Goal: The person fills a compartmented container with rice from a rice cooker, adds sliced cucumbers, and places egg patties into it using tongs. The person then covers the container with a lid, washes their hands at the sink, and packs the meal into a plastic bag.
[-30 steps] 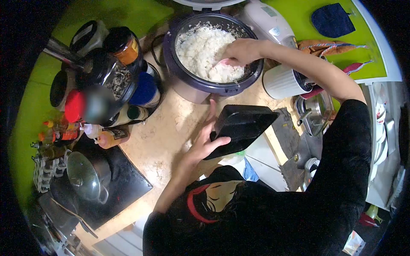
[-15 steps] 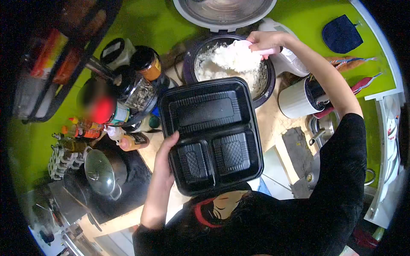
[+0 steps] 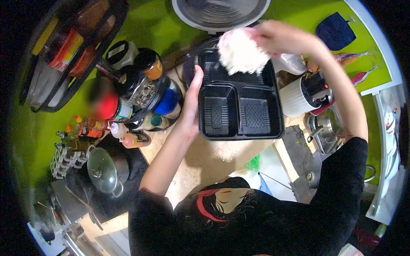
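Note:
My left hand (image 3: 193, 104) grips the left side of a black three-compartment food container (image 3: 259, 112), thumb over its rim. The container is held up in front of the rice cooker (image 3: 188, 70), covering most of the pot. My right hand (image 3: 284, 39) is closed around a pink rice paddle (image 3: 251, 32), most of it hidden by the hand and the rice. A big heap of white rice (image 3: 240, 54) hangs from the paddle over the large far compartment. Both near compartments are bare.
The cooker's raised lid (image 3: 222, 13) is at the back. Jars (image 3: 143, 89) and sauce bottles (image 3: 136, 140) crowd the left, beyond a lidded pot (image 3: 103, 170) on the stove. A white ribbed utensil holder (image 3: 294, 99) stands right, near a sink (image 3: 329, 132).
My left hand has moved the container up and right, over the cooker. My right hand has lifted the rice-loaded paddle out of the cooker to above the large compartment.

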Demonstrator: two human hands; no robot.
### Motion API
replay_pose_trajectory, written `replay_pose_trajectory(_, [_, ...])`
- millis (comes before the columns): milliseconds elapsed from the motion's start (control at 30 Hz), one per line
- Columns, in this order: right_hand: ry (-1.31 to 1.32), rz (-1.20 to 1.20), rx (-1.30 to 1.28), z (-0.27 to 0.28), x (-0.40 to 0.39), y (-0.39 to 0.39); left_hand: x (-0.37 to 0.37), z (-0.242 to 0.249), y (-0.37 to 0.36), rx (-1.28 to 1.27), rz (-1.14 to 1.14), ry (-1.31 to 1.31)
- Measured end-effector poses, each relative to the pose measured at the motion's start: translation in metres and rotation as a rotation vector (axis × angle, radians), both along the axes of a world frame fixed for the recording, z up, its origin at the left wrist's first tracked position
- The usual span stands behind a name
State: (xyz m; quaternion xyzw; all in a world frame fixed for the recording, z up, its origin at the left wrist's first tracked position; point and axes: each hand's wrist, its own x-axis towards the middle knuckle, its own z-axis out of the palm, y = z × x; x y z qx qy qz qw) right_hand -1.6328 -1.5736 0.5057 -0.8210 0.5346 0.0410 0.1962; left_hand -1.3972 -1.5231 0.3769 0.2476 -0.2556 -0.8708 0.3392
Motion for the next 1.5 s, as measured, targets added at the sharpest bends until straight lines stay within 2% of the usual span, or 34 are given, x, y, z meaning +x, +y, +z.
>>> replay_pose_trajectory(33, [0.381, 0.183, -0.723, -0.023, 0.002, 0.017, -0.006, 0.006, 0.003, 0.041, -0.022, 0.063])
replay_pose_trajectory(67, [0.615, 0.172, -0.771, -0.025, 0.029, 0.037, -0.01, 0.009, 0.005, 0.083, -0.042, 0.126])
replay_pose_trajectory(133, [0.551, 0.035, -0.812, -0.034, 0.054, 0.059, -0.013, 0.0, 0.006, 0.117, -0.041, 0.161])
replay_pose_trajectory(233, [0.511, -0.065, -0.85, -0.015, 0.048, 0.067, -0.012, -0.009, 0.008, 0.109, 0.004, 0.199])
replay_pose_trajectory(267, [0.438, -0.055, -0.842, -0.002, 0.044, 0.074, -0.01, -0.01, 0.012, 0.113, 0.014, 0.203])
replay_pose_trajectory(333, [0.468, -0.028, -0.809, 0.006, 0.047, 0.093, -0.005, -0.013, 0.023, 0.092, 0.028, 0.175])
replay_pose_trajectory(400, [0.553, -0.025, -0.539, -0.014, 0.059, 0.113, 0.002, -0.013, 0.038, 0.132, -0.035, 0.28])
replay_pose_trajectory(467, [0.439, 0.097, -0.624, -0.044, 0.062, 0.13, 0.006, -0.019, 0.055, 0.058, -0.017, 0.139])
replay_pose_trajectory(533, [0.301, 0.142, -0.647, -0.052, 0.066, 0.143, 0.009, -0.029, 0.072, 0.276, -0.027, 0.143])
replay_pose_trajectory(567, [0.305, 0.15, -0.644, -0.048, 0.066, 0.147, 0.016, -0.032, 0.081, 0.257, -0.067, 0.144])
replay_pose_trajectory(633, [0.294, -0.04, -0.479, -0.032, 0.064, 0.154, 0.029, -0.052, 0.094, 0.288, -0.114, 0.182])
replay_pose_trajectory(667, [0.162, -0.071, -0.595, -0.025, 0.059, 0.148, 0.033, -0.051, 0.099, 0.272, -0.069, 0.162])
replay_pose_trajectory(733, [0.339, -0.251, -0.593, -0.02, 0.046, 0.116, 0.046, -0.053, 0.103, 0.235, -0.044, 0.096])
replay_pose_trajectory(833, [0.472, -0.128, -0.678, -0.085, -0.017, 0.024, 0.065, -0.063, 0.111, 0.32, 0.032, 0.15])
replay_pose_trajectory(867, [0.417, 0.083, -0.782, -0.095, -0.012, 0.012, 0.069, -0.062, 0.113, 0.321, 0.08, 0.161])
replay_pose_trajectory(900, [0.567, -0.072, -0.657, -0.132, -0.027, -0.028, 0.073, -0.063, 0.116, 0.268, 0.151, 0.124])
replay_pose_trajectory(933, [0.612, -0.237, -0.539, -0.139, -0.009, -0.042, 0.078, -0.065, 0.118, 0.215, 0.225, 0.087])
replay_pose_trajectory(967, [0.689, -0.117, -0.411, -0.135, 0.0, -0.05, 0.084, -0.072, 0.12, 0.217, 0.293, 0.126])
replay_pose_trajectory(1000, [0.69, -0.13, -0.451, -0.152, -0.001, -0.061, 0.088, -0.071, 0.121, 0.157, 0.33, 0.1])
replay_pose_trajectory(1067, [0.769, -0.094, -0.393, -0.176, -0.003, -0.071, 0.099, -0.082, 0.123, 0.131, 0.373, 0.269])
replay_pose_trajectory(1100, [0.772, -0.096, -0.388, -0.163, 0.004, -0.061, 0.103, -0.082, 0.126, 0.074, 0.405, 0.195])
replay_pose_trajectory(1167, [0.664, -0.062, 0.072, -0.136, 0.013, -0.039, 0.109, -0.081, 0.133, 0.059, 0.419, 0.207])
replay_pose_trajectory(1200, [0.675, -0.06, 0.074, -0.143, 0.008, -0.037, 0.11, -0.085, 0.136, 0.101, 0.416, 0.354])
replay_pose_trajectory(1267, [0.581, 0.188, -0.086, -0.166, -0.004, -0.031, 0.112, -0.092, 0.139, 0.18, 0.416, 0.45])
replay_pose_trajectory(1333, [0.577, 0.124, -0.016, -0.136, 0.013, -0.021, 0.114, -0.094, 0.141, 0.127, 0.446, 0.19])
replay_pose_trajectory(1367, [0.652, 0.221, -0.002, -0.124, 0.019, -0.02, 0.115, -0.091, 0.141, 0.114, 0.452, 0.082])
replay_pose_trajectory(1400, [0.727, 0.316, 0.013, -0.12, 0.021, -0.019, 0.115, -0.09, 0.141, 0.117, 0.454, 0.08])
replay_pose_trajectory(1500, [0.654, 0.305, 0.031, -0.142, 0.013, -0.029, 0.113, -0.081, 0.135, 0.048, 0.43, 0.021])
